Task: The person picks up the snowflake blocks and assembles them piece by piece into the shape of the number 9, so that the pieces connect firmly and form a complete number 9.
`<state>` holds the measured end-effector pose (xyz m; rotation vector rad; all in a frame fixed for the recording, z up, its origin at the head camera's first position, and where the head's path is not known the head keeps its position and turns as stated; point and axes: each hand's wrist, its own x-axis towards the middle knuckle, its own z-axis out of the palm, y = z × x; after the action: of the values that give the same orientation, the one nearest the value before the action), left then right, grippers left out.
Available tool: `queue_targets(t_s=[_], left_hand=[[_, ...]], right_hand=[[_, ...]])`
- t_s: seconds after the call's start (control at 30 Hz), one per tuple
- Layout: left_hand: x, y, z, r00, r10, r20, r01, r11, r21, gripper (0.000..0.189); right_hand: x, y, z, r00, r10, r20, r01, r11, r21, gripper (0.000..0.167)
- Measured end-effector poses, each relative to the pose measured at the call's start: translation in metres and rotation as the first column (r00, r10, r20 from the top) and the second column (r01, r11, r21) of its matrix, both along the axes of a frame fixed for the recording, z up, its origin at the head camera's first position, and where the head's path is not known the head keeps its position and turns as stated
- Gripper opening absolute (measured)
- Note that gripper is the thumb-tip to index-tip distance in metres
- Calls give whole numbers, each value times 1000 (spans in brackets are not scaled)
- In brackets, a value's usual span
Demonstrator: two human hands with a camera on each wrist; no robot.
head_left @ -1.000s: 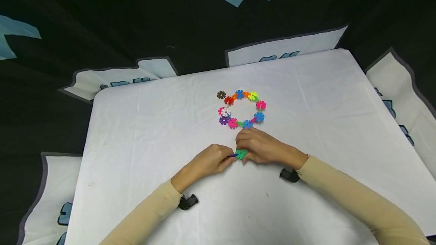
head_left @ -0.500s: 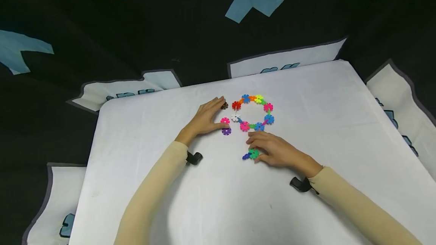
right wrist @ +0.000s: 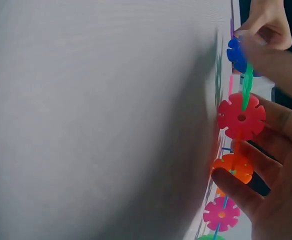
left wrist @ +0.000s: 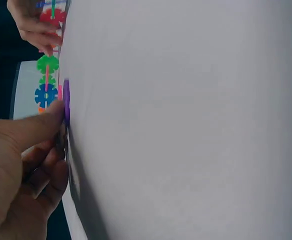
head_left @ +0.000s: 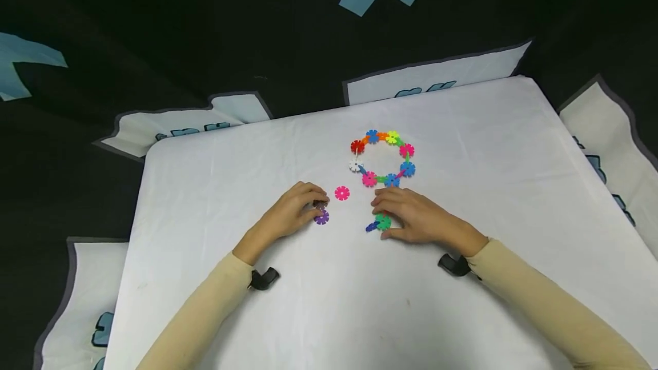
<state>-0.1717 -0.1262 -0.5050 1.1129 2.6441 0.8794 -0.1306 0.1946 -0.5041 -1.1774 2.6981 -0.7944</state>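
On the white table my left hand [head_left: 290,210] curls its fingers and thumb over a brown snowflake disc [head_left: 320,205] and a purple snowflake disc [head_left: 322,218]. The thumb tip touches the purple one in the left wrist view; the brown is mostly hidden. My right hand [head_left: 421,218] bends round a short chain of linked snowflake discs. Its green disc [head_left: 383,222] shows between thumb and fingers, with a blue disc [head_left: 370,227] slotted on. A red disc [right wrist: 241,116] stands upright within the right fingers; how firmly they grip is hard to tell.
A ring of linked, many-coloured snowflake discs [head_left: 408,169] lies just beyond the right fingertips. One loose pink disc [head_left: 341,193] is between the hands. The white tablecloth [head_left: 329,301] reaches to dark curtains [head_left: 288,33] behind.
The left hand let go of the chain's blue end, reached out left, then drew the brown and purple discs nearer me. The right hand stayed round the chain. The pink disc now lies apart.
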Motion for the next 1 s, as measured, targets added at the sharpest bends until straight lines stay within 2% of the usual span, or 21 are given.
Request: queue_targets(t_s=[0.13, 0.27, 0.33, 0.4, 0.43, 0.47, 0.5, 0.57, 0.63, 0.7, 0.73, 0.77, 0.8, 0.9, 1.0], left_hand=[[-2, 2, -1, 993, 54, 108, -62, 995, 72, 24], [-3, -2, -6, 980, 91, 175, -108, 991, 85, 18], [-2, -4, -6, 976, 96, 195, -117, 988, 99, 15], [0, -6, -5, 965, 101, 242, -132, 984, 115, 13], [2, -6, -4, 952, 102, 288, -145, 981, 133, 13], [4, -6, -2, 932, 97, 348, -158, 975, 153, 14], [6, -5, 0, 905, 84, 417, -172, 969, 177, 16], [13, 0, 2, 834, 33, 551, -190, 954, 231, 21], [21, 9, 4, 753, -44, 656, -192, 940, 283, 27], [29, 20, 4, 685, -126, 717, -172, 929, 328, 33], [33, 26, 3, 659, -157, 736, -168, 923, 347, 35], [37, 31, 1, 643, -175, 746, -167, 918, 360, 36], [40, 36, 0, 636, -176, 751, -175, 915, 364, 37], [48, 44, -7, 632, -161, 758, -226, 898, 378, 36], [52, 46, -14, 637, -137, 759, -269, 883, 385, 35]], right_hand=[[0, 0, -1, 996, 22, -88, -26, 998, -51, 44], [-1, -4, -1, 991, 45, -124, -56, 995, -86, 28], [-2, -6, -2, 989, 57, -133, -70, 993, -96, 19], [-2, -8, -2, 989, 69, -133, -84, 990, -111, 12], [-2, -9, -2, 989, 74, -131, -89, 989, -117, 9], [-2, -10, -2, 989, 76, -129, -92, 989, -120, 8], [-2, -10, -2, 989, 77, -126, -92, 989, -119, 7], [-1, -11, -2, 992, 75, -106, -87, 989, -120, 7], [-1, -12, -1, 994, 67, -90, -78, 990, -122, 7], [0, -11, -1, 994, 65, -82, -75, 988, -134, 7], [0, -11, 0, 995, 65, -81, -76, 987, -144, 7], [0, -11, 0, 994, 69, -83, -82, 985, -153, 8], [1, -11, 0, 994, 76, -83, -89, 982, -164, 8], [2, -13, 0, 993, 96, -71, -107, 979, -174, 8], [3, -15, 0, 993, 106, -46, -112, 980, -163, 7]])
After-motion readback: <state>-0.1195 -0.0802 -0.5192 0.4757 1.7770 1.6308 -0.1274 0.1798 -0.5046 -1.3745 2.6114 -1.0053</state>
